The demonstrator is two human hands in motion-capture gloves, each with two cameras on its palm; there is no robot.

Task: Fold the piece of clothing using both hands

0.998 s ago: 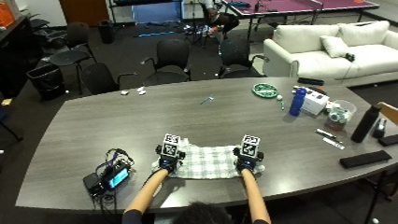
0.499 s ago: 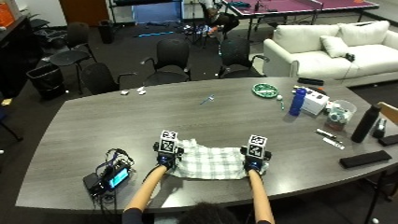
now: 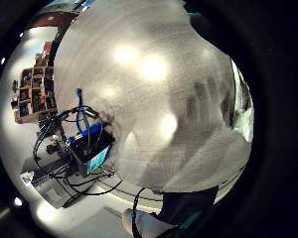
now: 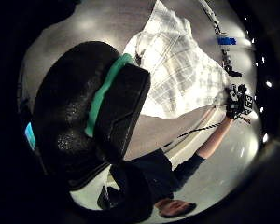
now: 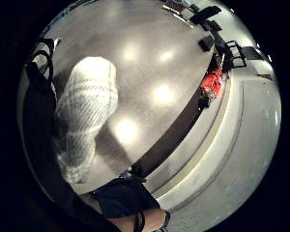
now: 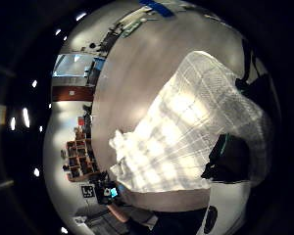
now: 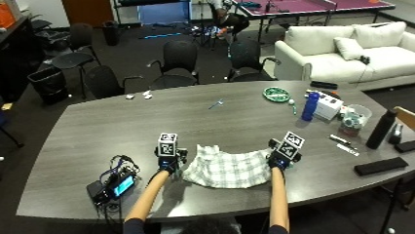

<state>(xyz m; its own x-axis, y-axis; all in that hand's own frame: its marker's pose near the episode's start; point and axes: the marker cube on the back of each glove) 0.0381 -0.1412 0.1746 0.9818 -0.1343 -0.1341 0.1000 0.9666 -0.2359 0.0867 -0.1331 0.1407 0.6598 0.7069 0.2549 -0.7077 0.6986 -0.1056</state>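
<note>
So the checked shirt [image 7: 227,168] is spread flat near the table's [image 7: 214,122] near edge. Its right side is pinched by the right hand [image 7: 281,159], probably for folding; the left hand's [image 7: 169,162] grip can't be told.

Both forearms: we are extending them forward, left hand [image 7: 168,162] and right hand [image 7: 281,158] each pinching the plaid shirt [image 7: 228,168].

No words, brands or numbers can be read here (the white box [image 7: 329,107] beside the blue bottle [image 7: 311,106] perhaps carries print, too small to read).
</note>
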